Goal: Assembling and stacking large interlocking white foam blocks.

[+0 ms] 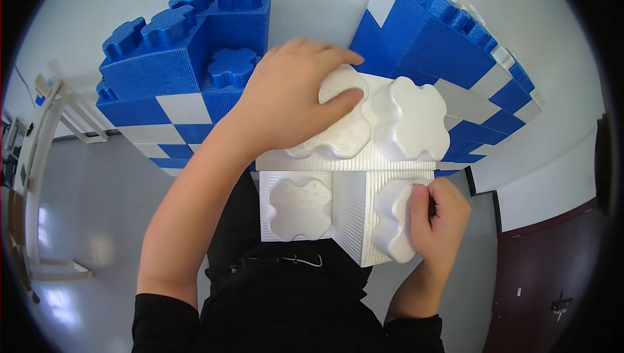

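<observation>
Several large white building blocks with ribbed sides and lobed studs meet in front of my body. My left hand [292, 96] lies over a stud of the farther white block [416, 119], fingers stretched and thumb apart; part of that stud is hidden under it. Closer to me, a lobed stud [300, 210] tops the lower-left white block. At the right, my right hand [448, 223] is curled into a loose fist against the stud of the near-right white block [351, 223]. Nothing shows inside that fist.
A stepped blue-and-white block wall [149, 74] rises at the far left, and another block wall [442, 44] stands at the far right. To the left is a white-framed table [39, 138] on the grey floor [97, 223]. A dark red door [546, 281] is at the right.
</observation>
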A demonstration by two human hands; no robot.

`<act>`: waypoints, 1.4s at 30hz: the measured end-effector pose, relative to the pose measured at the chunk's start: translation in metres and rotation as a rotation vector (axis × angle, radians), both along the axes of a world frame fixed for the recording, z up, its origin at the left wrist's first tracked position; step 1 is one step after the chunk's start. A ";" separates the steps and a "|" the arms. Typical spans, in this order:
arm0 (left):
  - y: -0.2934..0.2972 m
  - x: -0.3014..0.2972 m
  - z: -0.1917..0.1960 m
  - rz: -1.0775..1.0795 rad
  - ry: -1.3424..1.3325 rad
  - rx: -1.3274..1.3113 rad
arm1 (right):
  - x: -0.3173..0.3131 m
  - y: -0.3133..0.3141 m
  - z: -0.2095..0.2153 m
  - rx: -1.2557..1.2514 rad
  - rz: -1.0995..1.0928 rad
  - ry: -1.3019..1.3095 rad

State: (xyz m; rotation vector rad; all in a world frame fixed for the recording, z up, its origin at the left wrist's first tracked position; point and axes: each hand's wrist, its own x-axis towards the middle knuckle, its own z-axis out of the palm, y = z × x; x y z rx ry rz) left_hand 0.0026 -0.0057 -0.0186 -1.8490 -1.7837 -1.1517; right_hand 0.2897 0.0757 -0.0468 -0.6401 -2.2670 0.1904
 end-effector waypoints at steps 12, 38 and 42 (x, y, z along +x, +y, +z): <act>-0.109 0.040 -0.220 -0.009 -1.003 -0.003 | 0.000 0.000 0.001 -0.047 0.039 0.069; -0.122 0.068 -0.268 -0.143 -0.974 -0.185 | 0.007 -0.005 -0.004 -0.017 0.085 0.159; -0.121 0.071 -0.265 -0.129 -0.979 -0.193 | 0.009 -0.003 -0.003 -0.001 0.093 0.158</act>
